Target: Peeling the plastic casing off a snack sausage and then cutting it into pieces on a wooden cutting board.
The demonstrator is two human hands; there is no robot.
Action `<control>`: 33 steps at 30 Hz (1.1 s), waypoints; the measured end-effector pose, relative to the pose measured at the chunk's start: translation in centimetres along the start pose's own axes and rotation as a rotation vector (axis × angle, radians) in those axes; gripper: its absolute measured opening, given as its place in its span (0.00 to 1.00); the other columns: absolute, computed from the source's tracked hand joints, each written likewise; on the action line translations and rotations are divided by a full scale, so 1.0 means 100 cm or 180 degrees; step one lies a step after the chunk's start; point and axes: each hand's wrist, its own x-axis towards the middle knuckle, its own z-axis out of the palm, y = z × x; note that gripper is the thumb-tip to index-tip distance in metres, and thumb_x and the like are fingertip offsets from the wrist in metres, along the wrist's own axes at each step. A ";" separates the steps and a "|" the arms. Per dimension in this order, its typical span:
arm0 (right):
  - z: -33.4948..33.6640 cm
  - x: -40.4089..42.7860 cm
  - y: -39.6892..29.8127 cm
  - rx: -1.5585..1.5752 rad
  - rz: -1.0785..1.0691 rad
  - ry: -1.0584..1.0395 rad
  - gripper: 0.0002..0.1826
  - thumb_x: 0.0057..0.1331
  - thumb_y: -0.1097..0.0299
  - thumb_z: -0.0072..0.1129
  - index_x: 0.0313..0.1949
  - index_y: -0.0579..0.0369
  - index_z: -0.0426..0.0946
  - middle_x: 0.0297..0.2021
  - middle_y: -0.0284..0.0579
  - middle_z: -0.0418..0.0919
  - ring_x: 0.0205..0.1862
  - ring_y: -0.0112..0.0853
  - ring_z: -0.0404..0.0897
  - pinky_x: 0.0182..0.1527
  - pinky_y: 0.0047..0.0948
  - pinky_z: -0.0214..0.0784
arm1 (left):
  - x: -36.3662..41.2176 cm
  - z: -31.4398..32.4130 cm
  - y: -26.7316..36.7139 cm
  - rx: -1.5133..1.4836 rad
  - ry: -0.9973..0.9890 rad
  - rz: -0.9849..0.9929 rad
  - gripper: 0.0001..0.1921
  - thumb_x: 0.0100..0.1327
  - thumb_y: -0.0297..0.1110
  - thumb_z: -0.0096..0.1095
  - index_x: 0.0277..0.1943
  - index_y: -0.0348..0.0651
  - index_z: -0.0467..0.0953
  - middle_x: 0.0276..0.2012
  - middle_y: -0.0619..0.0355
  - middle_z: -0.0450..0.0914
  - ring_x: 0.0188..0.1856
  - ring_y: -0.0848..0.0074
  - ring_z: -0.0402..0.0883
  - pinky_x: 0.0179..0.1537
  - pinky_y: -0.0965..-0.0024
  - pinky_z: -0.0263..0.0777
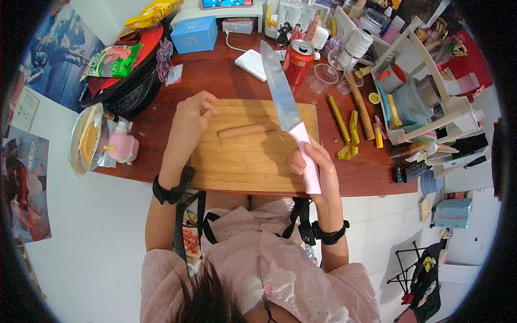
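Observation:
A kitchen knife (284,93) with a pale pink handle is raised over the right part of a wooden cutting board (242,173). My right hand (317,165) grips that handle, and the blade points away from me. On the board lies a peeled sausage (246,130), roughly crosswise; the blade's shadow falls near its right end. Over the board's left edge hovers my left hand (192,121), its fingers loosely bent and nothing visible in them. Right of the board are a sausage in a yellow-green casing (338,117) and a crumpled piece of similar casing (352,137).
A red soda can (299,66) and clear plastic cups (324,74) stand behind the board. Farther right are a brown stick (362,109) and a white storage rack (436,125). At left sit a foil bowl with chopsticks (85,139), a pink bottle (123,143) and a black cooker (131,91).

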 end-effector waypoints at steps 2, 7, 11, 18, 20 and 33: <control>-0.001 0.000 0.001 -0.0080 0.0010 0.0048 0.20 0.70 0.68 0.48 0.59 0.63 0.64 0.21 0.37 0.67 0.22 0.22 0.66 0.25 0.19 0.58 | 0.000 -0.001 0.002 -0.0205 -0.0026 -0.0136 0.10 0.55 0.20 0.61 0.41 0.34 0.76 0.32 0.52 0.82 0.35 0.65 0.83 0.41 0.68 0.74; 0.002 0.000 0.001 -0.0005 -0.0050 0.0007 0.19 0.70 0.67 0.48 0.57 0.62 0.65 0.21 0.36 0.67 0.23 0.22 0.66 0.26 0.19 0.58 | 0.000 0.002 -0.008 0.0109 0.0343 0.0156 0.09 0.57 0.20 0.58 0.42 0.34 0.76 0.30 0.52 0.82 0.34 0.69 0.83 0.41 0.70 0.74; 0.003 0.000 0.000 -0.0053 -0.0104 -0.0010 0.18 0.70 0.67 0.47 0.56 0.62 0.65 0.21 0.37 0.67 0.23 0.22 0.66 0.26 0.19 0.58 | 0.002 0.001 -0.011 -0.0073 0.0066 -0.0126 0.10 0.59 0.19 0.57 0.44 0.34 0.75 0.30 0.51 0.82 0.35 0.71 0.83 0.41 0.71 0.74; 0.003 0.002 0.001 -0.0016 -0.0079 0.0032 0.17 0.71 0.67 0.47 0.55 0.62 0.65 0.21 0.37 0.66 0.23 0.22 0.65 0.27 0.20 0.58 | 0.003 0.000 -0.008 0.0003 0.0083 -0.0189 0.12 0.58 0.19 0.58 0.46 0.33 0.74 0.31 0.51 0.83 0.37 0.72 0.84 0.41 0.72 0.74; 0.002 0.002 0.001 0.0034 -0.0079 0.0038 0.17 0.71 0.67 0.47 0.55 0.63 0.66 0.21 0.37 0.66 0.23 0.22 0.64 0.27 0.20 0.58 | 0.005 0.001 -0.007 0.0016 -0.0030 -0.0273 0.14 0.56 0.18 0.59 0.47 0.34 0.74 0.29 0.54 0.82 0.36 0.72 0.83 0.40 0.73 0.74; -0.002 0.003 0.002 0.0116 -0.0033 0.0069 0.19 0.70 0.68 0.47 0.57 0.64 0.65 0.22 0.37 0.66 0.23 0.23 0.64 0.27 0.21 0.58 | 0.009 0.007 -0.020 -0.0618 -0.0037 -0.0168 0.17 0.56 0.12 0.49 0.49 0.34 0.72 0.30 0.55 0.76 0.34 0.74 0.83 0.37 0.75 0.73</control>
